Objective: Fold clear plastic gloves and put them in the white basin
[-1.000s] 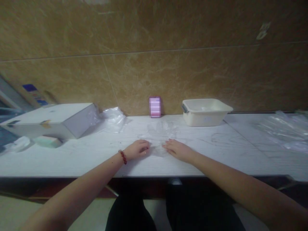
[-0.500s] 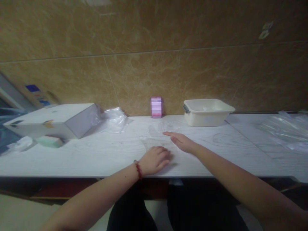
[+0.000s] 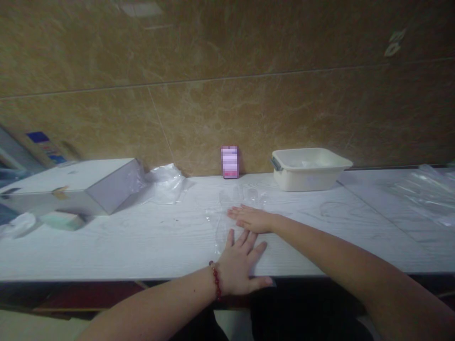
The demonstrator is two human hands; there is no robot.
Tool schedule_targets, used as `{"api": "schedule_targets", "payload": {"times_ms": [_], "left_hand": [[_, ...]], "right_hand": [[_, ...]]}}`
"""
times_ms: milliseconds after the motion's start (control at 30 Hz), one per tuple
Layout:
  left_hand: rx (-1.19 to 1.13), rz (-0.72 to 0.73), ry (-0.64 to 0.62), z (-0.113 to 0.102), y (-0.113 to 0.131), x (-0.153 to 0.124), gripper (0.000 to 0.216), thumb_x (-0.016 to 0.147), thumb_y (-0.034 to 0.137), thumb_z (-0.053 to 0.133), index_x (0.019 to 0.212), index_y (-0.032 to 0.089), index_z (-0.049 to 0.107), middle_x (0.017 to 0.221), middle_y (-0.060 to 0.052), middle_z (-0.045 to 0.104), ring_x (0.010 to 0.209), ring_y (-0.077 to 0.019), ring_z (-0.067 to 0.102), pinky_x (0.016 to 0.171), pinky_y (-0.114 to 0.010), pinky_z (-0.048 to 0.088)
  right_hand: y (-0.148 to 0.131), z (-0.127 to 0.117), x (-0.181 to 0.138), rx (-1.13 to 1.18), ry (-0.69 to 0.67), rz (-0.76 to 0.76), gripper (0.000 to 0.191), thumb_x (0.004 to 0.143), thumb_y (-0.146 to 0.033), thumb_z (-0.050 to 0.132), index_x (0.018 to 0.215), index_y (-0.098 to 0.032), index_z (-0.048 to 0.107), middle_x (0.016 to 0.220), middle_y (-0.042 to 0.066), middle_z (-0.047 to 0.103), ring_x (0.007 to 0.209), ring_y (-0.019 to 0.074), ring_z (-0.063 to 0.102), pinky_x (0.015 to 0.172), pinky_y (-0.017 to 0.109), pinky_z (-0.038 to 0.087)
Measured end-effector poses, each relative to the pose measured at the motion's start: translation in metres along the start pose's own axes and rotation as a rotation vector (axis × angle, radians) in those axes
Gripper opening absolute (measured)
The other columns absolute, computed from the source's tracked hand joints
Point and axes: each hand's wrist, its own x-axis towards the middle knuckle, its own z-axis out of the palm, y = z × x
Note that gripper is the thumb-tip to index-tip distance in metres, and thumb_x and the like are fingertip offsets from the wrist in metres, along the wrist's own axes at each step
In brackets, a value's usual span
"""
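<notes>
A clear plastic disposable glove [image 3: 222,229] lies flat on the white table, its finger shapes pointing toward the wall. My right hand [image 3: 251,219] rests palm down across the middle of it, fingers stretched to the left. Nearer the table's front edge, my left hand [image 3: 237,267] lies with its fingers spread, fingertips close to the right hand and the lower part of the glove. A red bead bracelet circles the left wrist. Neither hand grips anything. Part of the glove is hidden under the hands.
A phone [image 3: 229,162] with a blurred screen leans on the tiled wall. Right of it stands a cream plastic basin [image 3: 309,177]. At left are a white box [image 3: 71,182], crumpled clear plastic [image 3: 167,184] and a pale green block [image 3: 63,220]. More clear plastic [image 3: 430,194] lies far right.
My left hand has slid toward the front edge and its fingers have spread. My right hand has come down and left onto the glove. The view has shifted slightly.
</notes>
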Motion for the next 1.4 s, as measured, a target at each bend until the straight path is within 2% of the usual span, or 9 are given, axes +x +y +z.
{"api": "schedule_targets", "payload": {"times_ms": [267,500,900,1000,1133,1233,1333,1400], "left_hand": [[-0.051,0.01,-0.009,-0.002,0.0,-0.001,0.072,0.068,0.065,0.023,0.127,0.023,0.018,0.133,-0.013,0.016,0.119,-0.0362,0.01,0.086,-0.063,0.001],[-0.069,0.019,-0.02,-0.002,-0.003,-0.001,0.075,0.067,0.066,0.024,0.128,0.023,0.017,0.133,-0.013,0.014,0.119,-0.0372,0.009,0.085,-0.064,0.001],[-0.06,0.005,-0.062,-0.007,-0.001,-0.001,0.076,0.068,0.066,0.02,0.129,0.021,0.013,0.134,-0.013,0.01,0.12,-0.0362,0.006,0.085,-0.063,0.0],[-0.074,0.0,-0.068,-0.009,0.0,-0.001,0.075,0.068,0.065,0.021,0.128,0.021,0.015,0.134,-0.012,0.011,0.12,-0.0355,0.006,0.086,-0.062,-0.001],[-0.161,-0.019,-0.048,-0.009,-0.001,-0.003,0.074,0.069,0.063,0.026,0.129,0.022,0.012,0.134,-0.01,0.012,0.121,-0.0324,0.006,0.088,-0.06,-0.003],[-0.32,-0.058,0.002,-0.007,-0.007,-0.005,0.068,0.072,0.058,0.03,0.128,0.023,0.014,0.135,-0.007,0.013,0.122,-0.0272,0.006,0.094,-0.053,-0.002],[-0.606,-0.203,0.149,-0.005,-0.018,-0.006,0.054,0.078,0.049,0.028,0.125,0.022,0.025,0.133,-0.005,0.02,0.122,-0.021,0.013,0.099,-0.042,0.008],[-0.796,-0.325,0.296,-0.005,-0.027,-0.004,0.047,0.081,0.043,0.026,0.119,0.018,0.035,0.128,-0.007,0.032,0.118,-0.0184,0.025,0.098,-0.036,0.018]], "right_hand": [[0.044,-0.008,0.012,-0.132,0.015,0.038,0.054,0.079,-0.044,0.03,0.127,-0.022,0.022,0.133,0.004,0.02,0.121,0.017,0.015,0.099,0.036,0.008],[0.076,-0.018,0.022,-0.162,0.009,0.114,0.055,0.078,-0.049,0.029,0.127,-0.024,0.022,0.134,0.003,0.016,0.122,0.0184,0.011,0.098,0.038,0.006],[0.111,-0.021,0.034,-0.202,0.02,0.17,0.055,0.077,-0.053,0.027,0.126,-0.028,0.023,0.134,0.002,0.018,0.122,0.0214,0.013,0.097,0.044,0.007],[0.116,-0.02,0.035,-0.187,0.132,0.243,0.053,0.078,-0.05,0.026,0.125,-0.025,0.028,0.132,0.003,0.024,0.121,0.0201,0.015,0.098,0.041,0.01],[0.113,-0.024,0.029,-0.162,0.47,0.375,0.046,0.083,-0.039,0.018,0.12,-0.017,0.035,0.126,0.005,0.035,0.119,0.0153,0.021,0.097,0.034,0.017],[0.099,-0.032,0.024,-0.139,0.652,0.471,0.044,0.084,-0.035,0.017,0.116,-0.014,0.039,0.12,0.008,0.042,0.116,0.0156,0.028,0.095,0.033,0.022],[0.07,-0.036,0.019,-0.125,0.725,0.538,0.04,0.082,-0.03,0.023,0.115,-0.012,0.038,0.115,0.01,0.045,0.11,0.0163,0.036,0.092,0.032,0.026],[0.042,-0.03,0.014,-0.109,0.684,0.578,0.04,0.08,-0.028,0.027,0.115,-0.011,0.038,0.114,0.011,0.045,0.108,0.0165,0.038,0.091,0.031,0.027]]}}
